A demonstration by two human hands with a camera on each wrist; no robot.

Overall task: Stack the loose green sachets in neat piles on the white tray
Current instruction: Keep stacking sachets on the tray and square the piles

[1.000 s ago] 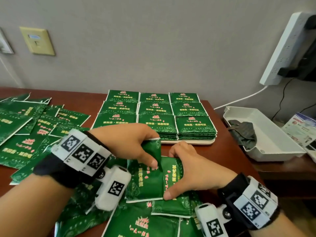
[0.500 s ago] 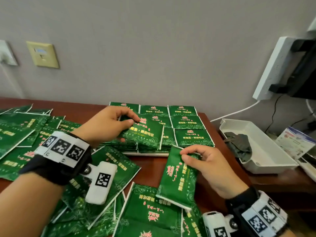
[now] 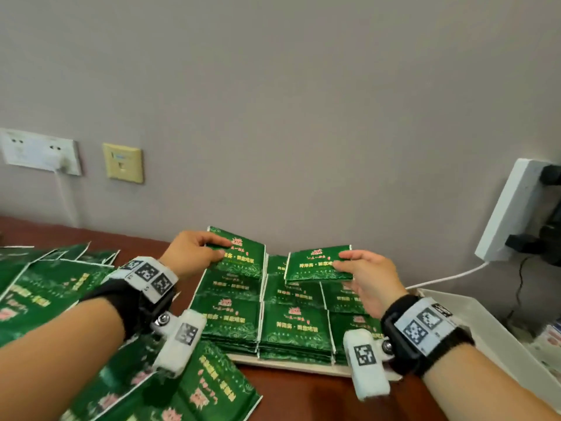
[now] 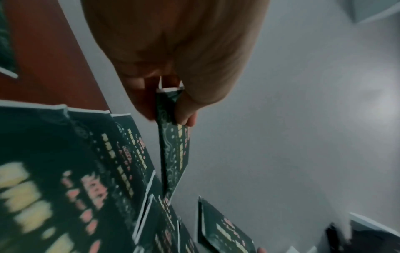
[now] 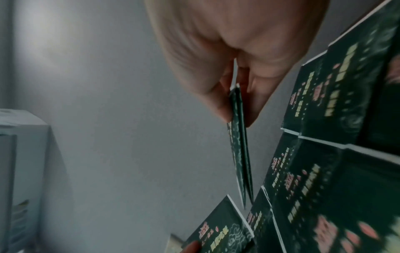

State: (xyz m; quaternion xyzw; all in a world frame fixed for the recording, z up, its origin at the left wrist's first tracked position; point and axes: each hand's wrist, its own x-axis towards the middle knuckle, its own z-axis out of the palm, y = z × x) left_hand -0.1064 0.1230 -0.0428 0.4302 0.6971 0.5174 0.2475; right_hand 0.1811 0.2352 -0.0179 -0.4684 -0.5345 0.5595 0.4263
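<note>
- The desk (image 3: 303, 399) is dark red wood and meets the grey wall along its far edge; loose green sachets (image 3: 48, 293) lie overlapped across its left part and near edge, well apart from any order
- The white tray (image 3: 291, 366) sits toward the desk's far right, only its near rim showing under a three-by-three grid of neat piles (image 3: 293, 326)
- A white bin (image 3: 485, 326) stands just beside the tray's right edge, so room to swing out on that side looks tight, while the left side is open desk
- The left hand (image 3: 189, 253) pinches one sachet (image 3: 241, 253) by its left short edge, thumb on top, over the tray's far left corner; the sachet tilts, far edge raised, long axis running left to right like the pile beneath
- The right hand (image 3: 367, 276) pinches another sachet (image 3: 318, 265) by its right short edge, over the far right pile, also tilted and not yet flat; the right wrist view shows it edge-on between thumb and fingers (image 5: 218, 102)
- Each held sachet lies inward of its hand, toward the tray's middle, so I judge the coming move a short lowering, with the wall close behind limiting any push farther back
</note>
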